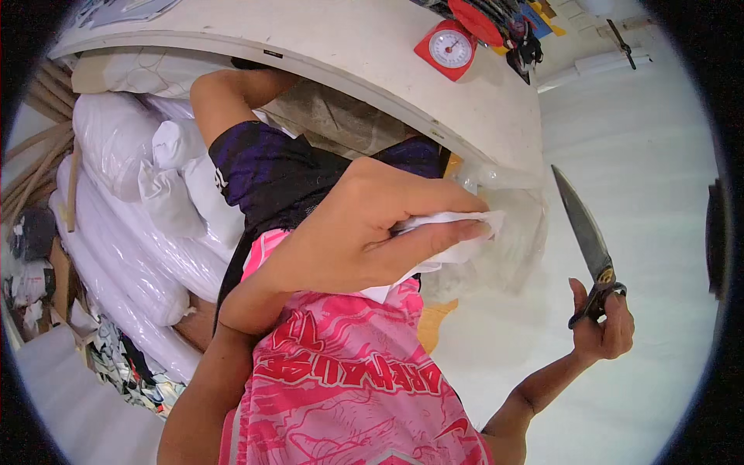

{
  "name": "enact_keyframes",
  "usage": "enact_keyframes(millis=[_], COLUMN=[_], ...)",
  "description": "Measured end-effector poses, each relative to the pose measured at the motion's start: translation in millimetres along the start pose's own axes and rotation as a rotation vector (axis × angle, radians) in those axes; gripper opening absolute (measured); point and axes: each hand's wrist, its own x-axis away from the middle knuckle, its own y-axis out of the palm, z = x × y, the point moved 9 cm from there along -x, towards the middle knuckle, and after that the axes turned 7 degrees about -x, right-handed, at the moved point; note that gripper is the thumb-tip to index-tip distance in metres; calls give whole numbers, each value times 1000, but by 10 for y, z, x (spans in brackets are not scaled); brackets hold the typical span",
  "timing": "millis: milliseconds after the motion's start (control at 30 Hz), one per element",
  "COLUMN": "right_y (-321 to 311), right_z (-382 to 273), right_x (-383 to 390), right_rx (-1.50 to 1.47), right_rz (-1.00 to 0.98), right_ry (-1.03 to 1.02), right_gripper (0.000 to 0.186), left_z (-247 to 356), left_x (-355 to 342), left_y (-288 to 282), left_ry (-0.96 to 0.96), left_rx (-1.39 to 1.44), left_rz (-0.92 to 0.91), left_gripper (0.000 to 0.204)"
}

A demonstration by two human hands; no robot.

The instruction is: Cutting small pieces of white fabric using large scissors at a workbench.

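Close to the camera, my left hand (364, 225) pinches a thin white piece (457, 252), cloth or paper, between thumb and fingers. Part of that piece is hidden behind the hand. Out to the right, my right hand (604, 329) has its fingers through the handles of a pair of large scissors (583, 225). The scissors' dark blades look closed together and point up and away, over a wide pale surface (628, 155). The two hands are well apart, and the blades do not touch the white piece.
A white table (333, 39) curves across the far side, carrying a red dial scale (450, 49) and a pile of tools. Plastic-wrapped white rolls (128, 248) and white bundles (170, 198) lie at the left, beside fabric scraps (132, 368). Clear plastic (508, 232) hangs near the table corner.
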Motion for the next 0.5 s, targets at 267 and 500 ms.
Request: enact_keyframes(millis=[267,500], right_y=[53,67], right_z=[-126,-153], right_x=[-93,-18], right_rx=[-151,-157], right_rz=[-21,-33], right_ry=[49,42], right_gripper=[50,48], left_z=[-43,-75], left_x=[13,28], left_y=[-27,-41], left_ry=[-66,-71], left_rx=[-1,82], left_rz=[39,167], left_gripper=[16,14])
